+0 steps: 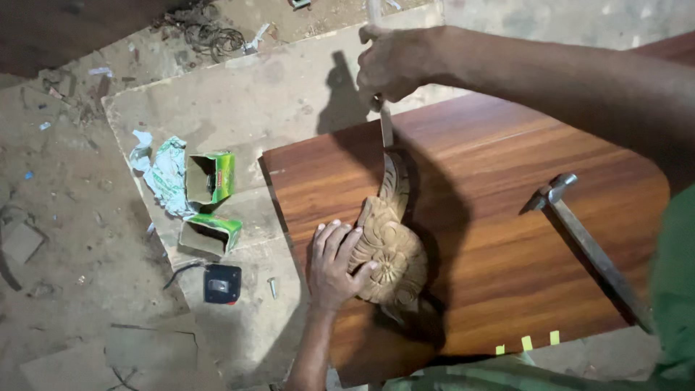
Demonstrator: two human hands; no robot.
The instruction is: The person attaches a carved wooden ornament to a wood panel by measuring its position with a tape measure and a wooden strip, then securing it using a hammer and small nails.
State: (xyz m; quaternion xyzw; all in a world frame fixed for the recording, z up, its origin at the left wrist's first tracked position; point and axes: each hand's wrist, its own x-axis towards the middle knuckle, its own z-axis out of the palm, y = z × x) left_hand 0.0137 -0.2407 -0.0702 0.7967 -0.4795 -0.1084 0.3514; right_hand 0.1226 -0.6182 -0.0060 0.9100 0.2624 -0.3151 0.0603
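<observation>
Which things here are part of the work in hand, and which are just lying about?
In use: carved wooden piece under the left hand; blade gripped by the right hand; brown board underneath.

Lying about: hammer, two green boxes, crumpled wrapper, black switch, screw.

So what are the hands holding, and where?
The right hand grips a thin metal tool by its upper end, tip on the carved wooden piece. The left hand presses on the carving's left edge.

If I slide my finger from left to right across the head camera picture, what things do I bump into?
Crumpled paper → green boxes → small screw → left hand → carved wooden ornament → hammer.
</observation>
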